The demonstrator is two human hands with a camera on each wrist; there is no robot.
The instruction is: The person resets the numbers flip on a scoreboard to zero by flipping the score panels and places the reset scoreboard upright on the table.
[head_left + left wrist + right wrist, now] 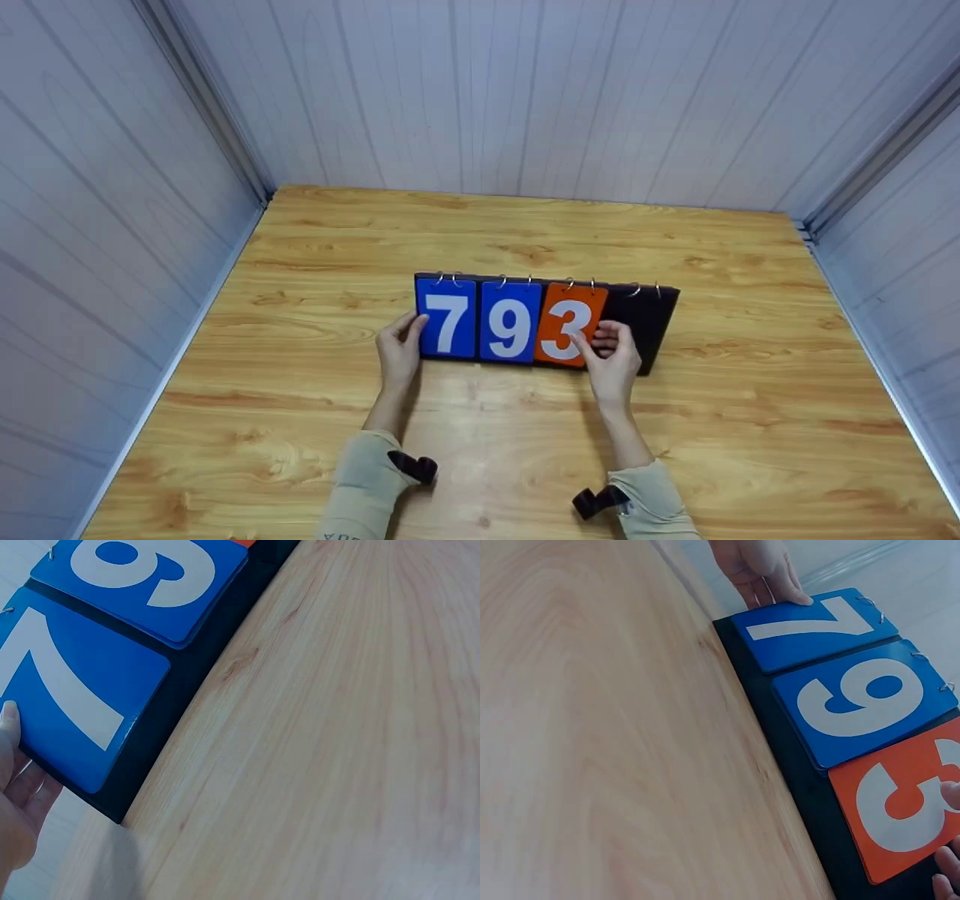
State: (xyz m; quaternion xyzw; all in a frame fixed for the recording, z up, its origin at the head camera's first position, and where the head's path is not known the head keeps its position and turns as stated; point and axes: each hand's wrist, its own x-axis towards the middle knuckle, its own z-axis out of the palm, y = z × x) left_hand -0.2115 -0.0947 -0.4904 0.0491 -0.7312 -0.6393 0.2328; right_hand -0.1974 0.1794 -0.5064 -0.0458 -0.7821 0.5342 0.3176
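Note:
A black flip scoreboard (651, 322) stands tilted back on the wooden table, its number cards hung from metal rings along the top. Reading from the left, it shows a blue 7 card (466, 319), a blue 9 card (510, 289) and an orange 3 card (889, 855). My left hand (399, 351) grips the board's left edge, thumb in front beside the 7 and fingers behind. On the right, my right hand (616, 367) pinches the orange card near its right edge, thumb over the face of the 3. The fingertips (946, 862) show beside that edge.
The wood-grain table (495, 450) spreads around the board on every side. Pale panelled walls (487, 97) enclose it at the back, left and right. A dark wrist camera (424, 469) is strapped over the left sleeve, and another camera (589, 502) over the right.

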